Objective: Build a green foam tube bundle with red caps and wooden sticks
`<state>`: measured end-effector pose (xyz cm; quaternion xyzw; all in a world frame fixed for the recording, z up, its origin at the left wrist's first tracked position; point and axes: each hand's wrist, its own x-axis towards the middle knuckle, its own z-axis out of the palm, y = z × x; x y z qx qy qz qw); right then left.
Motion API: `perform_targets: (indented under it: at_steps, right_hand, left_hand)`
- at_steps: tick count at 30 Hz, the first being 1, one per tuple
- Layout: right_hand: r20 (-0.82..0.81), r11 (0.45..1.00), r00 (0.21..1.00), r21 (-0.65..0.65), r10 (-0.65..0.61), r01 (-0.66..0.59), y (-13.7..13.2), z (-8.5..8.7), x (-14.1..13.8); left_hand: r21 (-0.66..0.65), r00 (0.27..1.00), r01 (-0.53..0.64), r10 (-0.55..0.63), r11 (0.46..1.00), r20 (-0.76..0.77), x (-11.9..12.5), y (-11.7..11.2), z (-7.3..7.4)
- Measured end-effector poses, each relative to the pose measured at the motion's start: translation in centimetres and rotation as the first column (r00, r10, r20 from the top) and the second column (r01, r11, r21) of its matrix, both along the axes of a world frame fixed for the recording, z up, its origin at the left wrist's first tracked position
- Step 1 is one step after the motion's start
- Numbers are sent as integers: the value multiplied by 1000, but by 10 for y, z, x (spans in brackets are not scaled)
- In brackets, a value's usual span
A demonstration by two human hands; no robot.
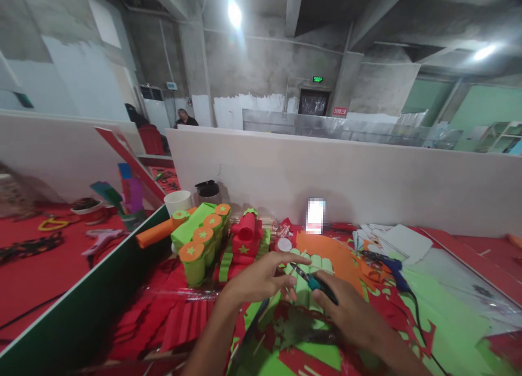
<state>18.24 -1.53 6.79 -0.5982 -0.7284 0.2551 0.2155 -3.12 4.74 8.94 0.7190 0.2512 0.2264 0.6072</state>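
Teal-and-black handled pliers (314, 282) are gripped in my right hand (346, 310), their metal jaws pointing up and left. My left hand (261, 278) is at the jaws, index finger reaching over them and thumb below. A thin pale stick (324, 270) shows by its fingertips; its other end is hidden. Beneath both hands stands a row of light-green foam rolls (302, 291), partly covered by my fingers. A dark tool, blurred (314, 335), lies below them on green and red foam sheets.
Green rolls with orange star tops (204, 234) and a red foam piece (244, 232) stand left. A green board (93, 283) edges the area. Orange foam (326, 245), a blue glue gun (387, 264) with cable and a lit phone (315, 215) are beyond and right.
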Motion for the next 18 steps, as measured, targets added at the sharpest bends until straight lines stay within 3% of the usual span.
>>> perform_targets:
  at_steps: [9, 13, 18]
  right_hand:
    - [58, 995, 998, 99, 21, -27, 1, -1, 4]
    - [69, 991, 997, 129, 32, -41, 1, -10, 9]
    - [60, 987, 998, 158, -17, 7, 4, -18, 22]
  left_hand:
    - [112, 998, -40, 46, 993, -47, 10, -3, -4]
    - [146, 997, -63, 68, 987, -32, 15, -4, -8]
    - [167, 994, -107, 105, 980, 19, 11, -3, -2]
